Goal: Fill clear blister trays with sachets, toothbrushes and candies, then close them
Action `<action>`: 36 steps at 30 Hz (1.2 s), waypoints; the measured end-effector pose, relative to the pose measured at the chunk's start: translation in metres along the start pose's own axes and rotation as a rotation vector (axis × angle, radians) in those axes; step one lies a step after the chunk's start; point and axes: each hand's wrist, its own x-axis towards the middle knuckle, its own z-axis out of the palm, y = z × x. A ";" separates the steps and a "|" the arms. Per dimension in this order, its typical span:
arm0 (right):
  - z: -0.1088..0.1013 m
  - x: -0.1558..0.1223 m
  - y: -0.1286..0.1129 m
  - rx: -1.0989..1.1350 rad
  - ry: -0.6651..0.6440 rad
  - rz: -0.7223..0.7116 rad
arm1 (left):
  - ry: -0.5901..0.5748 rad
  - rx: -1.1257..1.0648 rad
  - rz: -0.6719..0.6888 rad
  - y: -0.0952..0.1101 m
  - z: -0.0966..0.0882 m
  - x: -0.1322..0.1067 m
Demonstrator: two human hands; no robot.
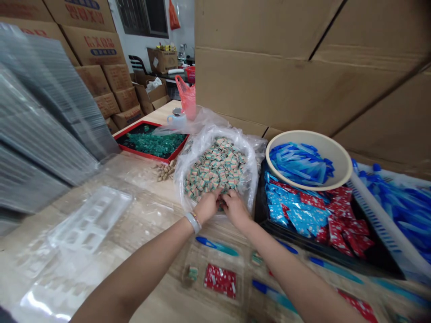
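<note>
A clear plastic bag [180,172] stands wide at its mouth, heaped with small square pieces [215,163] striped green and pinkish tan. At the near edge of the heap, my left hand [207,207] has its fingers curled in among the pieces, with a band around the wrist. My right hand [236,210] is right beside it, fingers bent down and closed at the same spot. Both sets of fingertips nearly meet, and what they pinch is hidden. Below my wrists lies a clear blister tray [191,294] holding a blue plastic tool [217,246] and a red patterned sachet [220,280].
Right: a cream basin [343,166] of blue tools above a black tray [283,237] of red and blue sachets. A red-rimmed tray [161,158] with green bits stands back left. Empty clear trays [97,220] lie left, near tall stacked plastic sheets [43,112]. Cardboard [269,80] walls the back.
</note>
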 end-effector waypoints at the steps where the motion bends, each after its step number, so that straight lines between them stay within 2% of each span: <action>1: -0.001 0.001 -0.001 -0.021 0.004 0.004 | 0.001 -0.021 0.007 -0.002 0.000 0.000; 4: -0.002 0.003 -0.004 -0.009 -0.039 0.006 | 0.020 -0.049 0.010 -0.014 -0.009 0.003; 7: -0.002 0.002 -0.002 0.037 -0.068 0.030 | 0.073 0.052 -0.080 -0.025 -0.026 0.005; 10: -0.004 0.001 0.000 0.068 -0.100 0.028 | -0.022 0.164 -0.094 -0.024 -0.036 0.001; 13: -0.006 0.002 0.000 0.066 -0.151 -0.007 | -0.125 0.323 -0.145 -0.013 -0.032 -0.004; 16: -0.005 0.005 0.000 0.077 -0.174 -0.035 | -0.085 0.424 -0.254 -0.004 -0.022 -0.004; 19: -0.001 0.007 0.004 0.117 -0.170 -0.043 | -0.060 0.425 -0.280 -0.002 -0.017 -0.001; 24: 0.007 0.004 0.014 0.227 -0.112 -0.033 | -0.031 0.394 -0.252 -0.003 -0.019 0.002; 26: 0.009 0.003 0.016 0.249 -0.085 -0.050 | -0.023 0.353 -0.165 -0.002 -0.020 0.002; 28: 0.010 0.001 0.017 0.278 -0.065 -0.069 | -0.072 0.279 -0.038 -0.001 -0.019 0.001; 30: 0.010 -0.001 0.016 0.300 -0.044 -0.051 | -0.132 0.214 0.033 -0.002 -0.016 0.001; 33: 0.008 -0.004 0.014 0.289 -0.018 -0.001 | -0.115 0.206 0.009 -0.003 -0.011 0.001; 36: 0.007 -0.005 0.012 0.267 -0.005 -0.024 | -0.109 0.222 -0.005 -0.004 -0.008 0.004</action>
